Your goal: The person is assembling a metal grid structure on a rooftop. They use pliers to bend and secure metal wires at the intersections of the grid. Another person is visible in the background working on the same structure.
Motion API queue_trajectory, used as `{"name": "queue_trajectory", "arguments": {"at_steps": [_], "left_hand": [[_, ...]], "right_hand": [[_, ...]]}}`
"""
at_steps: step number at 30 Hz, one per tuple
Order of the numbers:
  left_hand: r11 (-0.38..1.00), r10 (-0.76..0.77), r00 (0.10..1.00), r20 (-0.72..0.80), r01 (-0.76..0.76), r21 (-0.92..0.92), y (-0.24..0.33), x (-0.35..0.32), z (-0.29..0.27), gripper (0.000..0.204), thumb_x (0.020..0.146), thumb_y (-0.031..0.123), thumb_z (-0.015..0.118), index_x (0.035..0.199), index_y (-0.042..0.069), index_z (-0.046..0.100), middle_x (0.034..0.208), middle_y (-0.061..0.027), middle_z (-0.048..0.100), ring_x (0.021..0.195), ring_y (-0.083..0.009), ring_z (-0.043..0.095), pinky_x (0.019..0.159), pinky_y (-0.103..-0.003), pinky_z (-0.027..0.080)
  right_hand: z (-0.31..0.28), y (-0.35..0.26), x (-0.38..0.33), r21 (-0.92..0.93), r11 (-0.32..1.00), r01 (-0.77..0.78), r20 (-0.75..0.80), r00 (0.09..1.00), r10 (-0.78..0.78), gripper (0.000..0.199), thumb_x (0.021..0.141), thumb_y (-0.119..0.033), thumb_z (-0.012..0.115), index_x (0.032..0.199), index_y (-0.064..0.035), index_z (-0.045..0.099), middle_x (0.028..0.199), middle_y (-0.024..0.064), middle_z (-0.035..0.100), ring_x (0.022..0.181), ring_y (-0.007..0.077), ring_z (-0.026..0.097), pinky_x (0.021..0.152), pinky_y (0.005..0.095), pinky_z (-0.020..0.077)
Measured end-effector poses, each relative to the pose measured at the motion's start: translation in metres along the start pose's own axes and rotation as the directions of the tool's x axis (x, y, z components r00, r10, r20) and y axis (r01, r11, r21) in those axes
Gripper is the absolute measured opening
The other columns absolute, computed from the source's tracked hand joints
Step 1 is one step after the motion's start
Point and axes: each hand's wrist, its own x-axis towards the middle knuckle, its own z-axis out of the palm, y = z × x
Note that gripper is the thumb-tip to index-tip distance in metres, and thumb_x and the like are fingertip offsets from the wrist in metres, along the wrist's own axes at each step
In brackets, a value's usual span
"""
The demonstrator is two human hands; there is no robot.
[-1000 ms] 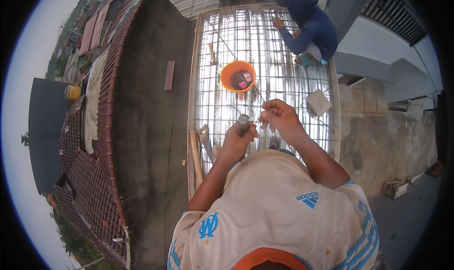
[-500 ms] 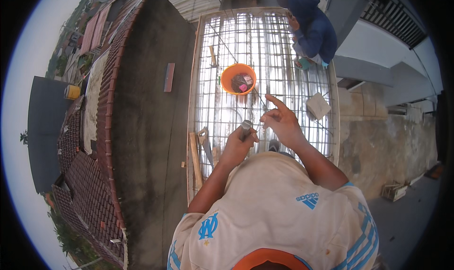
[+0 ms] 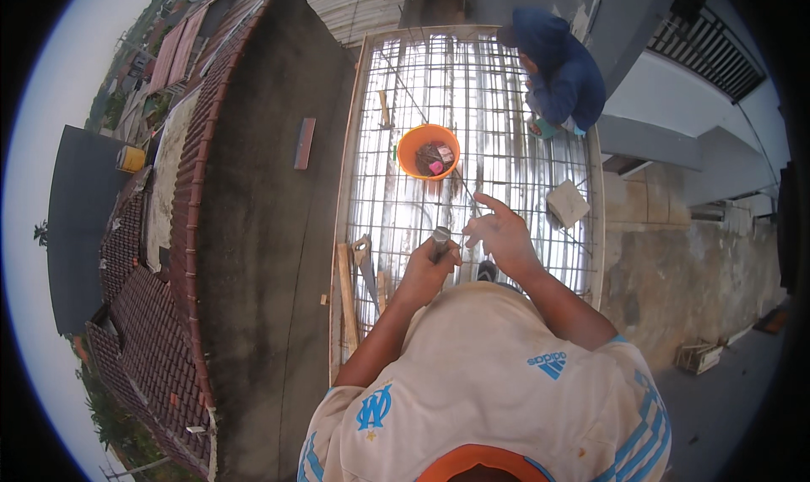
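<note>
My left hand (image 3: 429, 267) is closed around a short dark rod-like thing with a grey end (image 3: 440, 235); its exact kind does not show. Close by on the right, my right hand (image 3: 504, 239) has its index finger stretched out, while the thumb and other fingers are pinched together. What the pinch holds, if anything, is too small to make out. Both hands are above a steel rebar grid (image 3: 405, 208) over shiny metal sheeting. Beyond them stands an orange bucket (image 3: 409, 163) containing dark pieces and a pink item.
A handsaw (image 3: 366, 267) and a wooden plank (image 3: 347, 300) lie at the left edge. A pale square slab (image 3: 568, 203) rests on the right. Another person (image 3: 561, 73) in a dark blue hooded top crouches at the far right. A grey wall (image 3: 278, 144) borders the left side.
The grid, bucket and other person appear slightly lower in the picture. My right hand's fingertips have drawn in a little, while the left keeps its grip.
</note>
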Motion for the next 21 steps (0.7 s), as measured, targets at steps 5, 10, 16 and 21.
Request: {"name": "queue_trajectory", "arguments": {"at_steps": [5, 10, 16, 21], "left_hand": [[1.000, -0.018, 1.000, 0.000, 0.018, 0.003, -0.003, 0.000, 0.002, 0.019, 0.086, 0.015, 0.057, 0.096, 0.000, 0.055, 0.078, -0.0032, 0.059, 0.072, -0.0101, 0.051, 0.068, -0.026, 0.043], [0.999, -0.017, 1.000, 0.002, 0.017, -0.028, -0.011, 0.001, 0.001, 0.020, 0.086, 0.015, 0.057, 0.099, -0.001, 0.053, 0.079, -0.0035, 0.059, 0.073, -0.0103, 0.051, 0.069, -0.026, 0.043], [1.000, 0.004, 1.000, -0.007, -0.004, -0.029, -0.010, 0.003, 0.004, 0.019, 0.087, 0.016, 0.055, 0.096, -0.001, 0.055, 0.076, -0.0030, 0.058, 0.071, -0.0096, 0.050, 0.067, -0.026, 0.042], [0.999, -0.031, 0.999, -0.018, 0.031, 0.008, -0.004, 0.005, 0.005, 0.022, 0.088, 0.018, 0.052, 0.096, -0.002, 0.058, 0.073, -0.0019, 0.055, 0.070, -0.0093, 0.049, 0.065, -0.025, 0.041]], "right_hand": [[-0.005, 0.008, 0.003, -0.033, 0.999, -0.043, 0.038, 0.998, 0.044, 0.038, 0.089, -0.017, 0.052, 0.122, 0.0015, 0.046, 0.086, 0.0102, 0.064, 0.070, 0.0098, 0.061, 0.048, 0.0204, 0.0417], [-0.005, 0.010, 0.004, -0.007, 0.999, -0.051, 0.050, 0.997, 0.051, 0.035, 0.089, -0.018, 0.053, 0.118, 0.0016, 0.049, 0.086, 0.0098, 0.065, 0.070, 0.0106, 0.061, 0.049, 0.0209, 0.0414], [-0.004, 0.022, 0.005, 0.019, 0.999, -0.040, 0.010, 0.999, 0.040, 0.030, 0.090, -0.019, 0.053, 0.111, 0.0033, 0.053, 0.087, 0.0091, 0.065, 0.074, 0.0115, 0.061, 0.054, 0.0213, 0.0427], [0.001, 0.021, 0.005, 0.021, 1.000, -0.009, 0.002, 1.000, 0.009, 0.028, 0.091, -0.017, 0.051, 0.110, 0.0034, 0.054, 0.089, 0.0091, 0.065, 0.076, 0.0114, 0.061, 0.059, 0.0222, 0.0440]]}}
